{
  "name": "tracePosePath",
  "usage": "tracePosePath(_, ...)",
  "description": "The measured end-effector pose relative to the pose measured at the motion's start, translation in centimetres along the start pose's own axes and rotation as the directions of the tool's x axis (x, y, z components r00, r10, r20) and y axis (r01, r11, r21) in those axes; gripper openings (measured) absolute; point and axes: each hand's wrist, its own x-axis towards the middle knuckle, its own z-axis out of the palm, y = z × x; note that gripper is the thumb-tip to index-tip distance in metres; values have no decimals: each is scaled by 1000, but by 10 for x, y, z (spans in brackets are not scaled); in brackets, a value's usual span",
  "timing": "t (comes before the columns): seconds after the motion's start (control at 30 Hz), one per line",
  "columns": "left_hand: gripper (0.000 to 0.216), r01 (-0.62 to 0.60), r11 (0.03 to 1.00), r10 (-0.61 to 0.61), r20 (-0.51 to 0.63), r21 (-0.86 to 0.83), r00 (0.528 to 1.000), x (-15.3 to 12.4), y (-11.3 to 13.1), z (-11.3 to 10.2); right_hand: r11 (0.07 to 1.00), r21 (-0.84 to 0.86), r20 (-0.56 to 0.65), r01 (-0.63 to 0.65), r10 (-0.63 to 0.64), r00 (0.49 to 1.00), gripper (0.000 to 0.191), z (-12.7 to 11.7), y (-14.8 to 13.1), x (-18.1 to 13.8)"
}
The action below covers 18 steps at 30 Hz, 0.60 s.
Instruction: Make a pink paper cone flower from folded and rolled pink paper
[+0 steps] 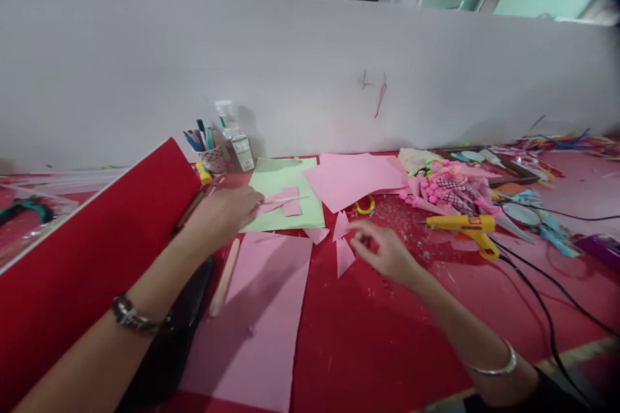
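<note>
Head view: the left hand (232, 213) pinches a thin stick (290, 198), straight, slender and pale, that juts out almost level across small pink scraps (292, 209) with straight edges, on a light green sheet (271, 172). The right hand (387, 251), its fingers loosely curled and parted, is just beside two pink paper pieces (345, 258), flat, pale and sharply pointed, on the red table (361, 335); whether it touches them, I cannot tell. A larger pink sheet (264, 310) lies nearer the viewer.
</note>
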Motion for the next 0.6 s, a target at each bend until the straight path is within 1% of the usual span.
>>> tracePosePath(0.03, 19, -32, 998, 34, 29, -51, 999, 0, 14, 3, 1000, -10, -112, 13, -14, 994, 21, -6, -3, -1)
tracePosePath(0.07, 17, -72, 992, 79, 65, -106, 995, -1, 29, 6, 998, -35, -166, 45, -51, 985, 21, -11, -7, -2)
tracePosePath(0.1, 16, -98, 982, 114, 91, -161, 989, -2, 44, 10, 993, -71, -156, 96, -106, 982, 22, -15, -11, -3)
tracePosePath(0.13, 16, -100, 947, 145, 126, -306, 981, -5, 59, 14, 982, -117, -91, 151, -162, 983, 25, -17, -14, -6)
tracePosePath(0.17, 15, -74, 893, 155, 149, -444, 977, -7, 73, 18, 964, -169, 8, 207, -208, 978, 29, -17, -17, -8)
tracePosePath(0.23, 12, -52, 749, 213, 165, -661, 963, -12, 96, 27, 909, -297, 184, 294, -248, 951, 32, -12, -19, -14)
tracePosePath(0.27, 12, -31, 687, 228, 174, -726, 958, -14, 105, 32, 872, -367, 239, 324, -248, 939, 30, -7, -17, -17)
tracePosePath(0.33, 13, -9, 609, 253, 183, -793, 950, -16, 118, 41, 799, -479, 321, 364, -227, 919, 20, 4, -11, -21)
tracePosePath(0.37, 12, -7, 595, 264, 187, -804, 946, -16, 123, 45, 777, -505, 360, 376, -207, 910, 17, 9, -6, -22)
tracePosePath(0.4, 11, -13, 603, 260, 182, -797, 948, -16, 127, 48, 771, -507, 404, 385, -182, 896, 18, 13, -1, -23)
tracePosePath(0.47, 12, -29, 640, 240, 164, -768, 957, -15, 132, 52, 796, -479, 451, 370, -139, 882, 19, 15, 8, -23)
tracePosePath(0.53, 15, -29, 691, 182, 135, -722, 974, -14, 136, 54, 836, -442, 445, 325, -110, 889, 19, 12, 14, -22)
tracePosePath(0.6, 23, -1, 748, 99, 109, -664, 989, -14, 137, 56, 870, -402, 422, 284, -99, 901, 23, 6, 19, -21)
